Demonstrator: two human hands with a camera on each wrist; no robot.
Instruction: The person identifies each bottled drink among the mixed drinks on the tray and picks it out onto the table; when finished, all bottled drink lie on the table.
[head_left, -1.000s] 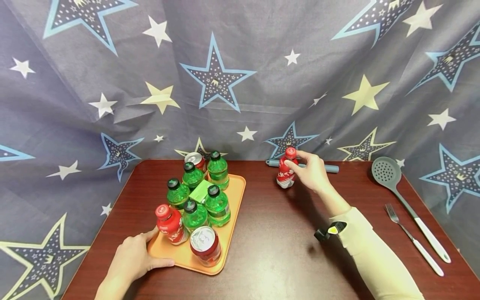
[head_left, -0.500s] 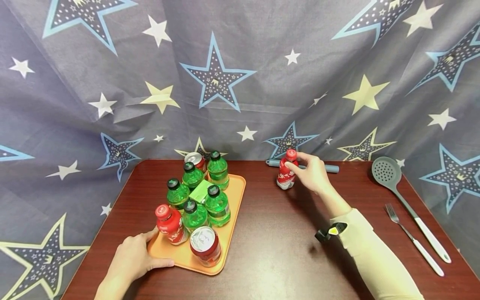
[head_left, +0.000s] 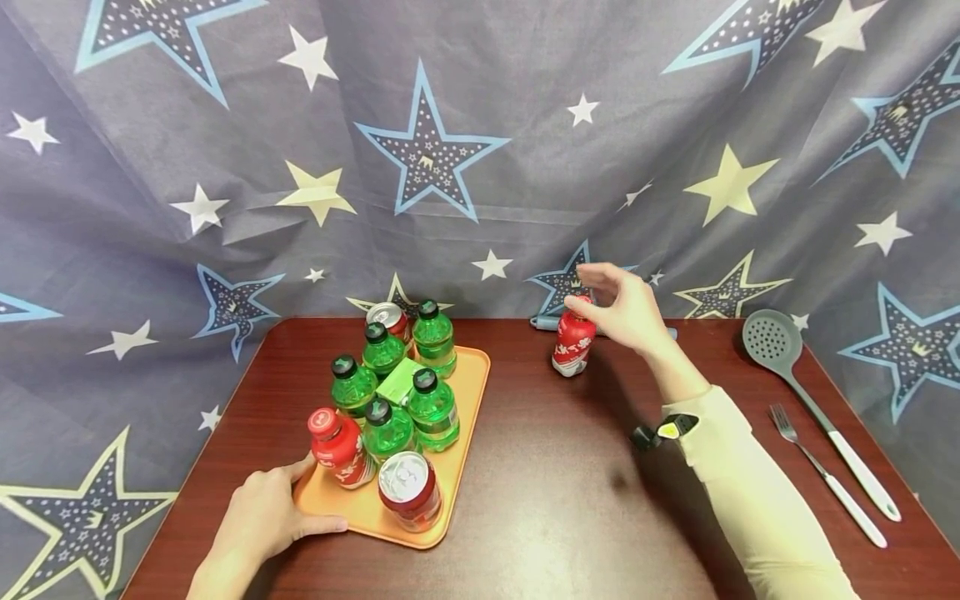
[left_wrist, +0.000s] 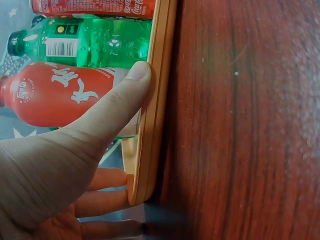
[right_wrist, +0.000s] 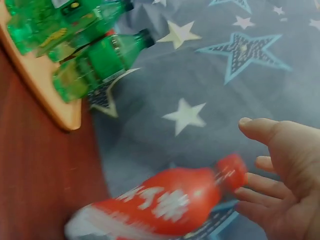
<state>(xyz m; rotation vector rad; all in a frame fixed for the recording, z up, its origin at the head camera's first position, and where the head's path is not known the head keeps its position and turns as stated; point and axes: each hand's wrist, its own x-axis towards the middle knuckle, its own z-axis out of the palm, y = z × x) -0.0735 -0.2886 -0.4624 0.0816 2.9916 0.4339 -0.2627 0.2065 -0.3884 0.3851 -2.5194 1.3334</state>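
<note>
A red bottle (head_left: pixel 574 342) with a red cap stands upright on the table near the curtain. My right hand (head_left: pixel 626 312) is raised at its top, thumb and fingers spread apart and holding nothing; the right wrist view shows this hand (right_wrist: pixel 287 185) beside the blurred cap. My left hand (head_left: pixel 262 517) grips the near left corner of an orange tray (head_left: pixel 467 417), its thumb along the rim in the left wrist view. On the tray are several green bottles (head_left: pixel 432 412), another red bottle (head_left: pixel 341 450), a red can (head_left: pixel 410 492), a second can (head_left: pixel 388 317) and a light green box (head_left: pixel 400 381).
A grey-blue rod-like tool (head_left: pixel 546 322) lies behind the single red bottle. To the right lie a slotted skimmer (head_left: pixel 772 337) and a fork (head_left: pixel 825 479) with white handles. A star-patterned curtain (head_left: pixel 480 150) hangs along the table's back edge.
My right hand has let go of the red bottle and risen, its fingers spreading; the bottle, slightly tilted before, stands upright. My left hand and the tray stay in place.
</note>
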